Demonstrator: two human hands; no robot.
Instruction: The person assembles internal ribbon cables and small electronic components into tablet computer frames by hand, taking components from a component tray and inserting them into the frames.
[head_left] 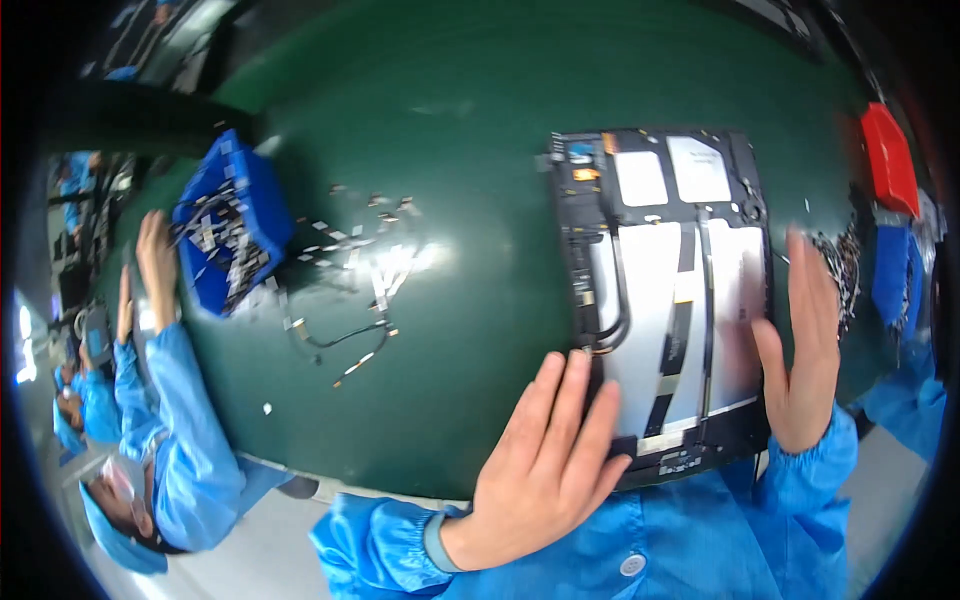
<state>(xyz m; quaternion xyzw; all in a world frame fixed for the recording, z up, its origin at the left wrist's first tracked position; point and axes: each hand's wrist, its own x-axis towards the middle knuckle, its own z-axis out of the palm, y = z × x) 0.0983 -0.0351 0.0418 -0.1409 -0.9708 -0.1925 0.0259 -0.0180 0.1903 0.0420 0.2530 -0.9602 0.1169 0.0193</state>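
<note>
An opened tablet-like device [655, 290] lies on the green table in front of me, its black frame, silver plates and dark flex cables exposed. Against its lower left edge rests my left hand [545, 455], fingers stretched out, the tips near a black cable on that side. My right hand [803, 350] stands upright along the right edge, fingers extended and thumb apart, slightly blurred. Neither hand is wrapped round anything. Whether the right palm touches the edge I cannot tell.
A blue bin [240, 220] full of small cables stands at the left, with loose flex cables [370, 260] beside it. A co-worker in blue [195, 400] sits at the left. Beyond my right hand lie a pile of cables [845, 265], a red bin [888, 160] and another blue bin [893, 275].
</note>
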